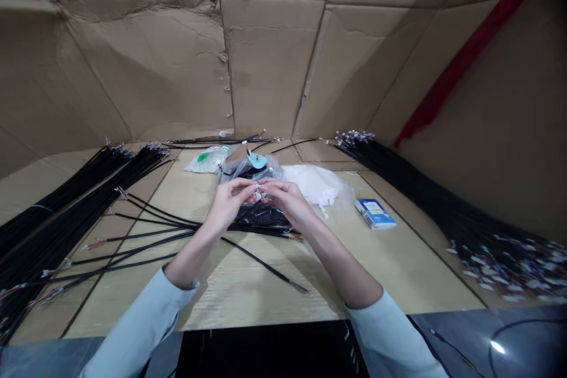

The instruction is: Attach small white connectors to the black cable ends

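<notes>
My left hand (233, 199) and my right hand (289, 199) meet over the middle of the table, fingertips pinched together. Between them is a small white connector (259, 194) with thin wires at the end of a black cable; the fingers partly hide it. Below and behind the hands lie a clear plastic bag (270, 172) with dark contents and a light-blue round piece (257, 160). Several loose black cables (146, 235) with bared, coloured wire ends stretch to the left beneath my left forearm. One short cable end (266, 264) points toward the front edge between my arms.
Thick bundles of black cables lie at the left (84, 212) and right (407, 189); the right bundle has white connectors. A bag of white parts (314, 184), a blue-and-white box (375, 214) and a bag with a green label (206, 159) stand around. Cardboard walls (270, 65) enclose the back.
</notes>
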{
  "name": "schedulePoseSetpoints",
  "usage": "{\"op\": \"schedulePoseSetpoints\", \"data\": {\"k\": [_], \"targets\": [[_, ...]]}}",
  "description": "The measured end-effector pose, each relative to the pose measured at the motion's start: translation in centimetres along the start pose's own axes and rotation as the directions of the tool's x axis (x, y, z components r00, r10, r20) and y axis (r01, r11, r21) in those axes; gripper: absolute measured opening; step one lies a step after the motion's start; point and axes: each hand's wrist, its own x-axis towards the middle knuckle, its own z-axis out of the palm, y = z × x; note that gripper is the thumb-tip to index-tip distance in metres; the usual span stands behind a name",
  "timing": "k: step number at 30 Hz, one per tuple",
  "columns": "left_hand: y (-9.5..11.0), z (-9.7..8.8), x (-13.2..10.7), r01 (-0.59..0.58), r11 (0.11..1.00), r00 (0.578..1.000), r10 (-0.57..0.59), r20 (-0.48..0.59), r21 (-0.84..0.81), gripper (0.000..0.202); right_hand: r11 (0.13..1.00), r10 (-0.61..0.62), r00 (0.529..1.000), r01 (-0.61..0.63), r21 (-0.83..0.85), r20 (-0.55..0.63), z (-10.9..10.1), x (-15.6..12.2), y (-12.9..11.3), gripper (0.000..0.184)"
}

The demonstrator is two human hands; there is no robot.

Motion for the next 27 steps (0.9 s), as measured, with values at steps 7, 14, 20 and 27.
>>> {"op": "schedulePoseSetpoints", "data": {"k": [7, 14, 20, 27], "targets": [[-0.8, -0.5, -0.1, 0.027, 0.986, 0.999, -0.033, -0.035, -0.164, 0.041, 0.992, 0.049, 0.996, -0.039, 0.119, -0.080, -0.3, 0.0, -0.7, 0.025], [-1.4, -0.4, 0.0, -0.096, 0.986, 0.994, 0.090, -0.056, -0.133, 0.035, 0.998, 0.017, 0.998, -0.013, 0.055, -0.064, -0.2, 0.1, -0.4, 0.021], [-2.0, -0.1, -0.2, -0.134, 0.981, 0.990, 0.127, -0.058, -0.140, 0.032, 0.919, -0.246, 0.966, 0.206, -0.337, -0.081, -0.2, 0.1, -0.2, 0.024], [-2.4, 0.2, -0.3, -0.169, 0.971, 0.985, 0.173, 0.009, -0.169, 0.027, 0.616, -0.481, 0.872, 0.410, -0.673, 0.092, 0.0, -0.4, -0.1, 0.024]]}}
